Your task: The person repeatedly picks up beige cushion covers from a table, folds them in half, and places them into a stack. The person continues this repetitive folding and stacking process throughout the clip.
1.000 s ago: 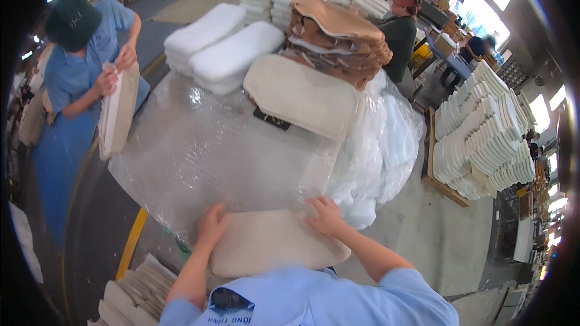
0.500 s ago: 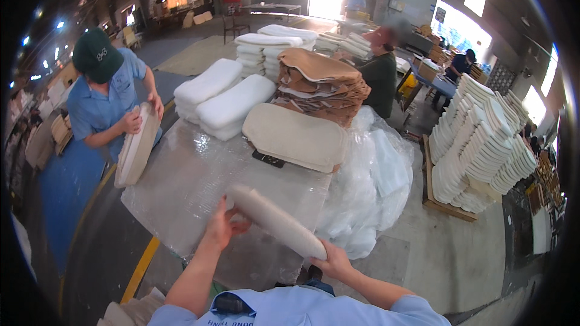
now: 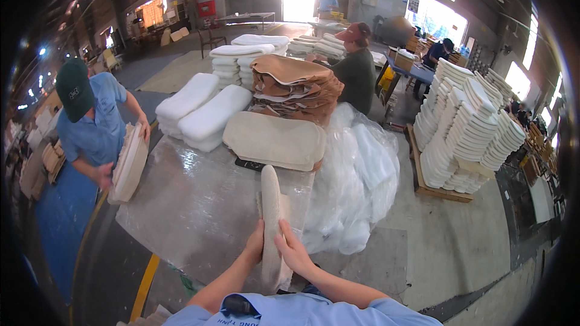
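Note:
Close in front of me a beige fabric-covered cushion (image 3: 271,211) stands on its narrow edge, its long side pointing away from me. My left hand (image 3: 255,242) presses against its left side. On the right side my right hand (image 3: 293,249) grips the cover, fingers toward the edge. Loose fabric shows along both sides of the cushion. Just beyond it another beige cushion (image 3: 275,139) lies flat on the plastic-covered table (image 3: 175,205), with a dark flat piece (image 3: 249,165) partly under it.
White foam pads (image 3: 214,111) and a stack of brown covers (image 3: 296,84) stand at the table's far side. Clear plastic bags (image 3: 350,187) bulge at right. A co-worker (image 3: 99,115) at left handles another cushion (image 3: 130,166). A pallet (image 3: 444,190) bears stacked pads.
The cushion in my hands has swung from slanting sideways to pointing away from me. My hands have come together on its two sides. The left co-worker's lower hand has moved off their cushion.

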`<control>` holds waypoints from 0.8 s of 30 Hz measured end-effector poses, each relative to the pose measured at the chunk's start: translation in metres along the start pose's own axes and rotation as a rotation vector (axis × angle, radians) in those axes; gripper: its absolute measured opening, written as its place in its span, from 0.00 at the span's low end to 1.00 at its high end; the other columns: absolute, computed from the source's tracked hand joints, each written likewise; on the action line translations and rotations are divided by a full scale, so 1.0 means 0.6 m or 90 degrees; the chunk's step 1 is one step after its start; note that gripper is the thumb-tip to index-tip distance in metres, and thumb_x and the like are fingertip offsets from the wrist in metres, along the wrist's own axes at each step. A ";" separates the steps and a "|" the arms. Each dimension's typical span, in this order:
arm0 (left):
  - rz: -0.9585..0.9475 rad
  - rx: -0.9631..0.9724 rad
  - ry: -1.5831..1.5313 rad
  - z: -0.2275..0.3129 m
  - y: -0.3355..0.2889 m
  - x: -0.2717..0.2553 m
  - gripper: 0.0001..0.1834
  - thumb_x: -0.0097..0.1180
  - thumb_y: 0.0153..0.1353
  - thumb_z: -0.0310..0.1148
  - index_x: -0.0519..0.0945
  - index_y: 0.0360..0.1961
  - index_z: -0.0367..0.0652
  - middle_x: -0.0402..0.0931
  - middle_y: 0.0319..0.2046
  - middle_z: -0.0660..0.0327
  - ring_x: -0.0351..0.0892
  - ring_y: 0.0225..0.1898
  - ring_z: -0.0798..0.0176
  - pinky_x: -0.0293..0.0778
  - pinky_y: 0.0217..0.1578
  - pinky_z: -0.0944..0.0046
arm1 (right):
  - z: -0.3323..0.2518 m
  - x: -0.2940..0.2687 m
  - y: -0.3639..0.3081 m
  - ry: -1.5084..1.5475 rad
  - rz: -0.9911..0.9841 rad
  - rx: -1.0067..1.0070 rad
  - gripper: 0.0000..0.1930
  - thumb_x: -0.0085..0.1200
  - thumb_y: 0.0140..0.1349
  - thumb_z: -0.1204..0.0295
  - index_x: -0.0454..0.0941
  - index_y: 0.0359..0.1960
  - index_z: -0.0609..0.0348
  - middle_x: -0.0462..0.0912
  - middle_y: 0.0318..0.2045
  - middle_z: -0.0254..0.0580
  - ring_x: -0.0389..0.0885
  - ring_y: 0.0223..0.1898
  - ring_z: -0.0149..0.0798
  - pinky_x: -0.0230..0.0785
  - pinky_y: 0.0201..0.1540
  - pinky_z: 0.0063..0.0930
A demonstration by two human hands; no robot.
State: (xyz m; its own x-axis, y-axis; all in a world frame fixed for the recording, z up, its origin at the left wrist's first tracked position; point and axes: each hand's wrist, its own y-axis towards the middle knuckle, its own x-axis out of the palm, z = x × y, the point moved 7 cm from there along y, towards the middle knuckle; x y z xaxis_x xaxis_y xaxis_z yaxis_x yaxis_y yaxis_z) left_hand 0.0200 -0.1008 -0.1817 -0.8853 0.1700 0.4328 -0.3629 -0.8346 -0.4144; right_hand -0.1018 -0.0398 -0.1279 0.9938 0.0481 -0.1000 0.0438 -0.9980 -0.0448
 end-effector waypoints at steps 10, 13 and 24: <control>0.089 -0.102 0.078 -0.095 0.022 -0.011 0.52 0.27 0.77 0.75 0.66 0.78 0.36 0.73 0.70 0.47 0.73 0.70 0.51 0.68 0.70 0.56 | 0.089 0.004 0.088 0.399 0.063 0.222 0.39 0.33 0.83 0.41 0.51 0.85 0.52 0.61 0.79 0.48 0.63 0.76 0.43 0.54 0.79 0.36; 0.073 -0.090 0.123 -0.108 0.048 -0.024 0.55 0.25 0.75 0.77 0.66 0.78 0.36 0.73 0.70 0.45 0.73 0.70 0.51 0.69 0.69 0.55 | 0.101 0.009 0.098 0.488 0.047 0.315 0.38 0.34 0.83 0.40 0.56 0.83 0.51 0.67 0.76 0.45 0.66 0.74 0.41 0.57 0.77 0.36; 0.078 -0.122 0.253 -0.109 0.109 -0.073 0.56 0.25 0.74 0.78 0.64 0.80 0.37 0.66 0.75 0.41 0.64 0.77 0.47 0.58 0.75 0.55 | 0.250 -0.017 0.157 0.132 0.142 0.123 0.33 0.37 0.84 0.47 0.72 0.72 0.62 0.80 0.65 0.44 0.75 0.66 0.41 0.66 0.69 0.35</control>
State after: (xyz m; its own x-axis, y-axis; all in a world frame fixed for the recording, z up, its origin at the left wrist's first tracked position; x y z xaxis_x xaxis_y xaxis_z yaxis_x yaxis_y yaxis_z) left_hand 0.0159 -0.1285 -0.2799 -0.9543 0.2955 0.0456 -0.2626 -0.7554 -0.6004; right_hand -0.1232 -0.1286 -0.2800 0.9773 -0.1984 0.0741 -0.1764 -0.9561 -0.2339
